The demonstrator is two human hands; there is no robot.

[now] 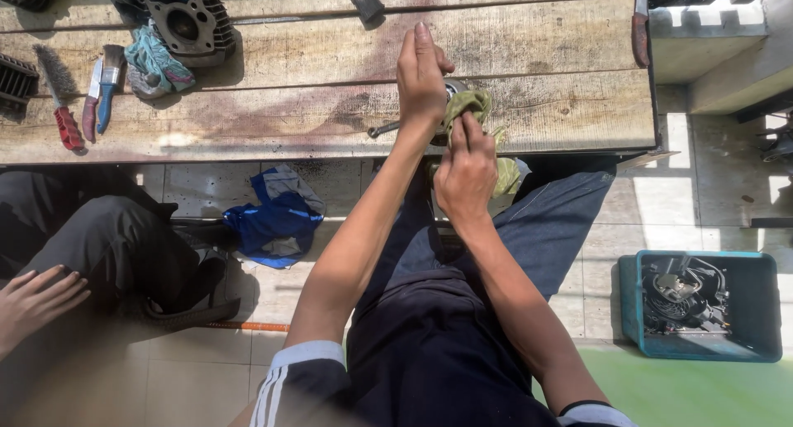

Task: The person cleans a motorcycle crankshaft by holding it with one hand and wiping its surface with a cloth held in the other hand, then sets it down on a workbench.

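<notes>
At far left another person's hand (pixel 37 299) rests on a dark-trousered knee; a wire brush (pixel 58 97) and a finned engine part (pixel 188 18) lie on the wooden bench (pixel 537 39); the left hand (pixel 421 76) clasps a small metal part (pixel 453 87) at the bench's edge; the right hand (pixel 464 171) pinches a green rag (pixel 475 109) against it; a blue bin (pixel 702 307) sits on the floor at right.

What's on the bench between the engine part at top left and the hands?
Bare stained wood only, between the engine part and the hands, in the head view.
</notes>
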